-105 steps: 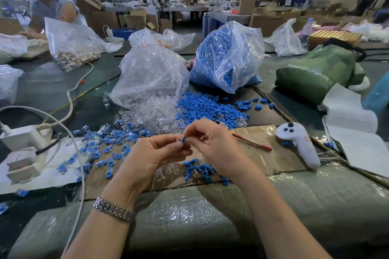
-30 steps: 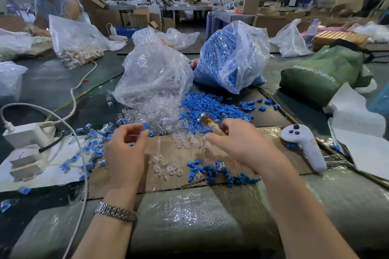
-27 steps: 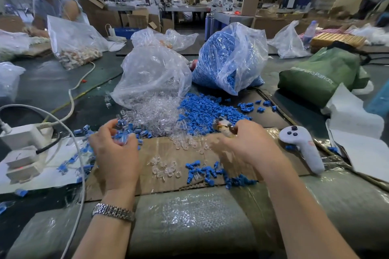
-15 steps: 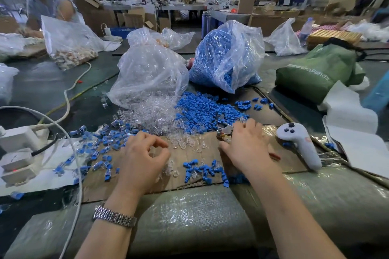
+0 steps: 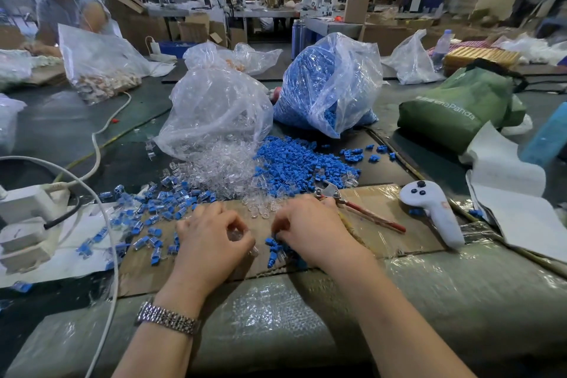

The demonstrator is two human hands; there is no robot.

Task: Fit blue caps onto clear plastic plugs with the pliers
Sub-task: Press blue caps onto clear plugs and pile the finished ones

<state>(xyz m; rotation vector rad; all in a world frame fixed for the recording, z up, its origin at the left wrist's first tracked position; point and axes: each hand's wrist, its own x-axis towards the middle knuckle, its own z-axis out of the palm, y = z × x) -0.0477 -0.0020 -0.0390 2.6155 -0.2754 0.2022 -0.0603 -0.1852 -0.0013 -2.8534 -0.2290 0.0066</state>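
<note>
Two hands on cardboard, left hand (image 5: 211, 236) grip pinching clear plug (image 5: 236, 235), right hand (image 5: 310, 230) grip pinching blue caps (image 5: 273, 250), pliers (image 5: 352, 204) beside.

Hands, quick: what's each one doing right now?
Left hand: fingers curled, pinching a clear plug.
Right hand: fingers curled down over the blue caps; grip cannot be told. Pliers lie free.

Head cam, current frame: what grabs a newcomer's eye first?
The bag of blue caps stands centre-back, with loose blue caps spilled in front of it beside a clear bag of plugs. In the foreground the left hand and right hand work low over the cardboard sheet. The pliers lie just behind the right hand, a white controller further right.
</note>
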